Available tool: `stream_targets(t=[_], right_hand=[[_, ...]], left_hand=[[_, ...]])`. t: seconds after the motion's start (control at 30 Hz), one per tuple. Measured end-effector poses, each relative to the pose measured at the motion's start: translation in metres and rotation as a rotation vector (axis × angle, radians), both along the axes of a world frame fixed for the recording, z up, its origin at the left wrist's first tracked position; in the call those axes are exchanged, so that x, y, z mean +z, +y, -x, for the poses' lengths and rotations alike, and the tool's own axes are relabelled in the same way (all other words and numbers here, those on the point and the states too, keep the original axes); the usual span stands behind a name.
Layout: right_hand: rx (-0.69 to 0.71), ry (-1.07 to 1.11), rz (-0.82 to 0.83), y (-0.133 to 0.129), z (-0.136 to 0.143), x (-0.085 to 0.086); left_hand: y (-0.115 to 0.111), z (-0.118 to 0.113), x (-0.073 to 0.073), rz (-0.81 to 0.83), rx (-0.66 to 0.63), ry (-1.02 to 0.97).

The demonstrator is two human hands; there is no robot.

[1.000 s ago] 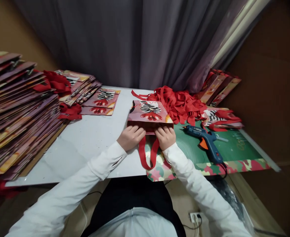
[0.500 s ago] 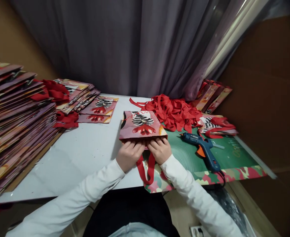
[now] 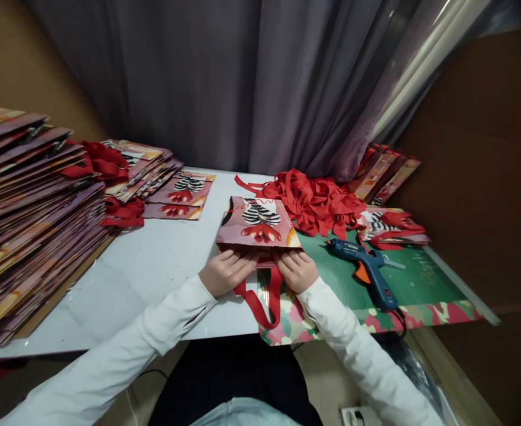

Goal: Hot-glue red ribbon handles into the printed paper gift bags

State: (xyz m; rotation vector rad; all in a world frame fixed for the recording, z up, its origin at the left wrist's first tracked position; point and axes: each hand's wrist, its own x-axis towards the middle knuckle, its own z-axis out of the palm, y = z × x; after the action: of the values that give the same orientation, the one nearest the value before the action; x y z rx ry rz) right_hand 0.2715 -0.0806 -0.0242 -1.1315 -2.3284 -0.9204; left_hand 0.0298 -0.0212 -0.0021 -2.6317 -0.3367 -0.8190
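Observation:
A pink paper bag [image 3: 260, 223] with a zebra-striped figure and red flower print lies in front of me, its mouth toward me. At the left part of the mouth, my left hand [image 3: 227, 271] grips the edge, with fingertips partly inside. My right hand [image 3: 296, 269] grips the right part of the same edge, its fingertips also partly hidden under the upper panel. Between my hands, a red ribbon loop [image 3: 260, 305] hangs from the mouth toward the table's front edge.
Tall stacks of folded bags [image 3: 34, 219] fill the left. Red ribbons [image 3: 317, 201] are heaped behind the bag. A blue glue gun [image 3: 369, 266] lies on the green mat [image 3: 420, 284] at right. More bags [image 3: 189, 192] lie at back left.
Both hands have moved apart along the bag's mouth, the left one leftward and the right one rightward. The ribbon loop has spread wider.

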Motion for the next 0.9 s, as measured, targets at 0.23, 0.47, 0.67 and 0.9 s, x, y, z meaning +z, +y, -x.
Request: stream_targets(t=[0.23,0.47,0.67,0.9], right_hand=[[-0.013,-0.021,-0.116,0.001,-0.007,0.003],[-0.035,-0.011,-0.118,-0.001,-0.013,0.002],[0.006,0.144,-0.182,-0.003,-0.006,0.011],[-0.023,0.101,-0.206,-0.006,-0.006,0.01]], left_hand=[[0.007,0.01,0.007,-0.116,0.049,-0.006],[0.013,0.016,0.005,-0.129,-0.015,-0.044],[0.009,0.018,0.009,-0.258,-0.078,-0.134],[0.014,0.021,0.015,-0.334,-0.125,-0.117]])
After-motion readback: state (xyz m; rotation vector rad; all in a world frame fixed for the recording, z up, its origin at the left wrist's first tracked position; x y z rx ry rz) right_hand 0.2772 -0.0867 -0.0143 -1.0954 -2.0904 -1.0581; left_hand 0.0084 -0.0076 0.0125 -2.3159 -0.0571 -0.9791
